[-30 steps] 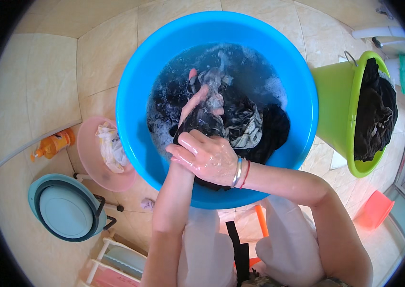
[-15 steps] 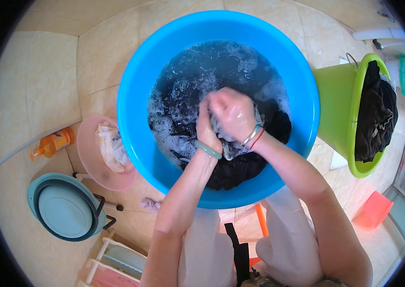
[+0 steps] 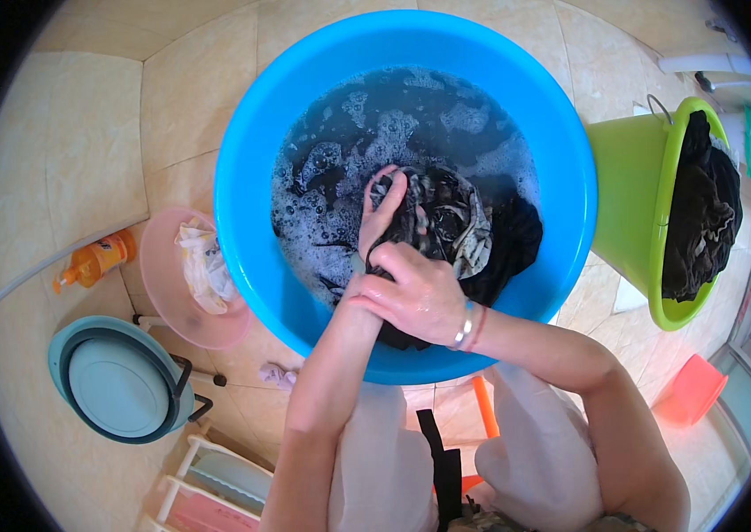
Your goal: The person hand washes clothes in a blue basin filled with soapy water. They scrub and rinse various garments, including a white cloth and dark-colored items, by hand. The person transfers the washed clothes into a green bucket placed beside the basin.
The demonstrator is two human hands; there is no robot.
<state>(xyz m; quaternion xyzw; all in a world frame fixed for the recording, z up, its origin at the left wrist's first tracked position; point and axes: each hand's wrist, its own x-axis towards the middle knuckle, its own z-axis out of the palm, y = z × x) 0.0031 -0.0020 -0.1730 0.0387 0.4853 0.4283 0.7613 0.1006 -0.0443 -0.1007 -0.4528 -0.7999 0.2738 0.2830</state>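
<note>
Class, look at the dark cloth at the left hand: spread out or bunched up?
Bunched up: the dark cloth shows crumpled folds, gathered against the left hand.

The cloth I grip at centre is black, seemingly with pale grey patterning; the basin is blue, the bucket at frame right lime green.

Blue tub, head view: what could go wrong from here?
1. Splash: soapy water in the blue tub could slop over the near rim onto the light trousers close by.
2. Snag: the silver bracelet beside the right hand might catch on the dark cloth.
3. Slip: both hands work at wet cloth, so the left hand may lose its hold.
</note>
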